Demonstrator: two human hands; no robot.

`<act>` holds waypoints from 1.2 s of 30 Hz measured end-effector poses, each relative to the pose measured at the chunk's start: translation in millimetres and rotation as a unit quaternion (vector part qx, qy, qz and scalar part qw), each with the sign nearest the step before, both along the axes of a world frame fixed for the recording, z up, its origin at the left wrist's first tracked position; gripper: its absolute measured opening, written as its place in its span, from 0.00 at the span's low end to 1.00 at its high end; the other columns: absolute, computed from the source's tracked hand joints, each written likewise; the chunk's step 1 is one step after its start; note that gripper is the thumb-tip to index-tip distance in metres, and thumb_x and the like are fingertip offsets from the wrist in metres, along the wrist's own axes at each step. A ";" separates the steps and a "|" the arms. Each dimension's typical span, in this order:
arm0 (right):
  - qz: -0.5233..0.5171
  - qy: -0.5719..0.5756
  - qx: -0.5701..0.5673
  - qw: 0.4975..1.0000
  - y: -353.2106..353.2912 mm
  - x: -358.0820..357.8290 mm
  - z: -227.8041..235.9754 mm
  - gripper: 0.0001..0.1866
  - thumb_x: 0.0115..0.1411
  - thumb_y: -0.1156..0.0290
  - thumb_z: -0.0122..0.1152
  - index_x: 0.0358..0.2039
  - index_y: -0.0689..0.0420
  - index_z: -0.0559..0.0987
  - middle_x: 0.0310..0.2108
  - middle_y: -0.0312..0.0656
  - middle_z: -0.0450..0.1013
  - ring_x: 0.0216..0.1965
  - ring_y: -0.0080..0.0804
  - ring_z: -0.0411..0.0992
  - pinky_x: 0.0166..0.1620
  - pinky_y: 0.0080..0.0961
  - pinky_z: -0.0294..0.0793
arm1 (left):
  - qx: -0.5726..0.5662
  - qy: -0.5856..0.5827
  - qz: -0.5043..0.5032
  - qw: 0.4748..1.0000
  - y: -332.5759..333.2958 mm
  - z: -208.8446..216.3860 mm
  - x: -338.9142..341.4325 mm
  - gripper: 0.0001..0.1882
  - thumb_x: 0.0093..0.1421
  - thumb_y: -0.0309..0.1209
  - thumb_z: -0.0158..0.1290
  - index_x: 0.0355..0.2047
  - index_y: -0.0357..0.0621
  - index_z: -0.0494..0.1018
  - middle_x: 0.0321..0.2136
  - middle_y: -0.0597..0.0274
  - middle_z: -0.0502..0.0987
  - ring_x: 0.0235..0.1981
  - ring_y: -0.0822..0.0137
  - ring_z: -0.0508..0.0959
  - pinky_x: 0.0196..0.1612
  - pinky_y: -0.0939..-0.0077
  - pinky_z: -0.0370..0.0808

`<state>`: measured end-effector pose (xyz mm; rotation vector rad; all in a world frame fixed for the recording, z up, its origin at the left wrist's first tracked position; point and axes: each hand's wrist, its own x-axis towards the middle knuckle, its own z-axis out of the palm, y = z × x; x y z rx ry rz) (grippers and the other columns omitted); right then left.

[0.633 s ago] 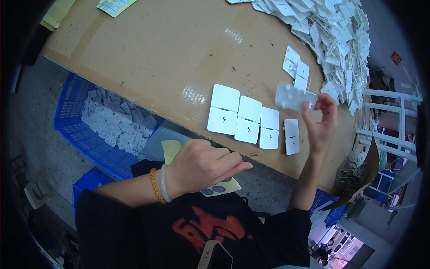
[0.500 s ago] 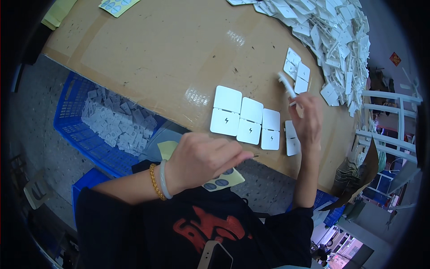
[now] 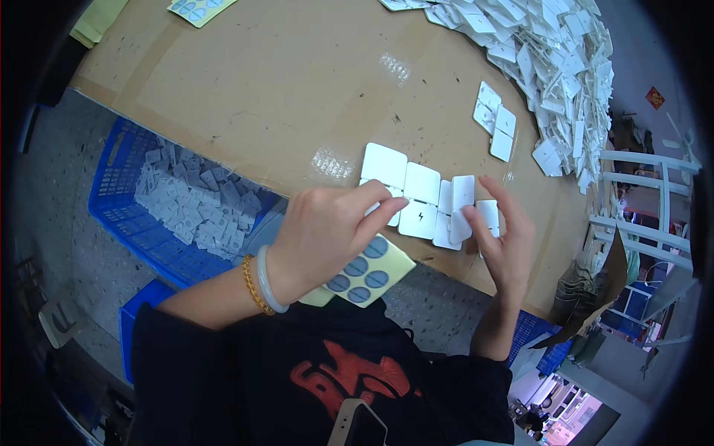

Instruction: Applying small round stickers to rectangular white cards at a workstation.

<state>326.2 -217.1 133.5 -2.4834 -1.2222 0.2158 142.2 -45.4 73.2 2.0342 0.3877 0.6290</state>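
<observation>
My left hand (image 3: 320, 227) is closed in a pinch over the lower half of the leftmost white hinged plate (image 3: 385, 163). What the fingertips hold, if anything, is too small to make out. Below that hand a yellow sheet of round grey-blue stickers (image 3: 377, 279) juts past the table edge; its support is hidden. My right hand (image 3: 506, 241) has thumb and forefinger spread, the thumb by a white plate (image 3: 462, 195) that overlaps the third plate in the row. Between them lies a plate with a black lightning mark (image 3: 421, 189). Another white plate (image 3: 489, 215) is partly behind the right hand.
A big heap of white plates (image 3: 550, 67) covers the table's far right, with a few loose plates (image 3: 494, 123) before it. More sticker sheets (image 3: 199, 9) lie at far left. A blue basket (image 3: 111, 182) of small pale pieces stands below the cardboard-covered table (image 3: 245, 97).
My right hand has come down and left with the white plate, which now lies over the third one, and its fingers have spread. My left hand has moved up onto the leftmost plate.
</observation>
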 end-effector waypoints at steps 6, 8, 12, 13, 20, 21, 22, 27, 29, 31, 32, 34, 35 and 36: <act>0.003 0.081 0.002 0.997 4.2 17.4 -16.6 0.32 0.51 0.69 0.71 0.58 0.55 0.75 0.52 0.47 0.76 0.55 0.36 0.74 0.54 0.34 0.72 | 0.044 0.051 0.005 0.998 -7.9 -6.1 -2.3 0.16 0.64 0.41 0.56 0.43 0.42 0.78 0.13 0.55 0.74 0.15 0.57 0.77 0.19 0.65 0.71; 0.022 0.070 0.024 0.997 13.8 26.9 -4.7 0.34 0.50 0.71 0.69 0.60 0.54 0.74 0.54 0.46 0.75 0.58 0.37 0.71 0.59 0.36 0.68 | 0.049 0.083 -0.014 0.995 -4.7 -0.6 -4.3 0.17 0.61 0.36 0.60 0.47 0.41 0.79 0.20 0.54 0.81 0.18 0.64 0.82 0.21 0.75 0.74; 0.202 -0.122 -0.039 0.971 27.7 65.3 -9.4 0.37 0.49 0.82 0.58 0.62 0.50 0.71 0.59 0.41 0.71 0.68 0.44 0.60 0.72 0.49 0.43 | 0.051 0.062 -0.011 0.997 -4.3 -2.4 -9.1 0.16 0.61 0.36 0.60 0.47 0.41 0.79 0.20 0.53 0.81 0.17 0.65 0.81 0.20 0.75 0.73; 0.247 -0.120 -0.063 0.960 27.8 71.0 -9.7 0.36 0.49 0.84 0.55 0.62 0.49 0.72 0.59 0.39 0.71 0.69 0.46 0.59 0.73 0.51 0.37 | 0.047 0.055 -0.008 0.997 -3.9 -3.0 -9.6 0.17 0.61 0.36 0.60 0.48 0.41 0.79 0.21 0.53 0.81 0.17 0.65 0.81 0.20 0.75 0.73; 0.133 0.263 0.171 0.940 -2.0 34.2 -8.8 0.25 0.61 0.85 0.50 0.60 0.63 0.68 0.52 0.52 0.74 0.55 0.39 0.73 0.60 0.36 0.68 | -0.001 0.028 0.054 0.998 -2.5 12.8 1.4 0.19 0.62 0.31 0.58 0.53 0.41 0.76 0.24 0.53 0.82 0.19 0.65 0.82 0.22 0.76 0.74; 0.102 0.382 0.173 0.902 7.4 -7.4 -0.3 0.25 0.62 0.84 0.52 0.60 0.66 0.66 0.50 0.53 0.75 0.50 0.36 0.76 0.54 0.31 0.74 | 0.000 0.031 0.052 0.998 -3.3 12.0 1.4 0.19 0.62 0.31 0.58 0.53 0.41 0.76 0.24 0.53 0.82 0.19 0.65 0.82 0.22 0.76 0.74; 0.111 0.382 0.144 0.906 15.0 -35.9 -0.7 0.25 0.61 0.84 0.56 0.60 0.66 0.65 0.48 0.51 0.76 0.47 0.34 0.77 0.50 0.28 0.76 | -0.043 0.000 0.059 0.997 -2.5 12.4 2.7 0.17 0.63 0.30 0.57 0.52 0.41 0.76 0.25 0.53 0.82 0.20 0.67 0.82 0.23 0.77 0.74; 0.009 0.468 0.217 0.857 4.3 -69.6 -27.4 0.21 0.59 0.81 0.66 0.51 0.66 0.70 0.40 0.46 0.79 0.40 0.26 0.78 0.43 0.21 0.78 | -0.201 -0.027 -0.013 0.979 16.5 23.7 -7.5 0.14 0.62 0.29 0.58 0.48 0.39 0.77 0.28 0.56 0.83 0.24 0.72 0.82 0.27 0.80 0.76; -0.020 0.530 0.245 0.812 -4.6 -65.7 -31.1 0.17 0.59 0.82 0.65 0.47 0.66 0.72 0.41 0.47 0.78 0.41 0.25 0.78 0.43 0.17 0.78 | -0.285 0.092 -0.182 0.937 23.8 32.3 -14.2 0.13 0.61 0.29 0.60 0.45 0.38 0.78 0.31 0.57 0.84 0.28 0.74 0.82 0.30 0.82 0.76; -0.004 0.524 0.228 0.820 -5.9 -66.2 -35.2 0.14 0.60 0.81 0.63 0.46 0.67 0.73 0.40 0.46 0.78 0.41 0.26 0.78 0.44 0.20 0.78 | -0.238 0.030 -0.167 0.956 15.1 15.3 -16.1 0.12 0.60 0.29 0.62 0.43 0.39 0.79 0.28 0.59 0.83 0.29 0.75 0.82 0.31 0.84 0.75; -0.001 0.423 0.251 0.871 -2.6 -69.9 -35.8 0.16 0.60 0.81 0.63 0.48 0.67 0.73 0.39 0.45 0.78 0.41 0.27 0.78 0.44 0.21 0.78 | -0.282 0.045 -0.149 0.947 11.5 13.0 -18.1 0.11 0.60 0.29 0.62 0.43 0.39 0.80 0.27 0.59 0.83 0.28 0.76 0.81 0.31 0.84 0.75; 0.060 0.201 0.267 0.941 4.0 -64.6 -33.3 0.18 0.57 0.82 0.67 0.48 0.66 0.77 0.36 0.44 0.78 0.39 0.30 0.78 0.42 0.24 0.77 | -0.327 0.060 -0.129 0.934 6.0 12.0 -20.4 0.10 0.61 0.29 0.61 0.42 0.39 0.81 0.26 0.60 0.83 0.28 0.78 0.81 0.31 0.84 0.75; 0.060 0.201 0.266 0.941 7.4 -61.4 -30.1 0.18 0.57 0.82 0.67 0.48 0.66 0.77 0.36 0.44 0.78 0.39 0.30 0.78 0.42 0.24 0.77 | -0.307 0.055 -0.119 0.942 3.6 11.8 -20.8 0.10 0.62 0.29 0.61 0.41 0.38 0.81 0.26 0.60 0.83 0.28 0.79 0.81 0.30 0.85 0.74; 0.103 0.137 0.234 0.957 11.0 -59.5 -26.8 0.15 0.55 0.82 0.68 0.45 0.65 0.80 0.35 0.44 0.78 0.38 0.31 0.78 0.41 0.24 0.76 | -0.287 0.050 -0.110 0.950 2.6 11.4 -20.7 0.10 0.62 0.30 0.60 0.41 0.37 0.81 0.25 0.60 0.83 0.27 0.79 0.80 0.30 0.85 0.74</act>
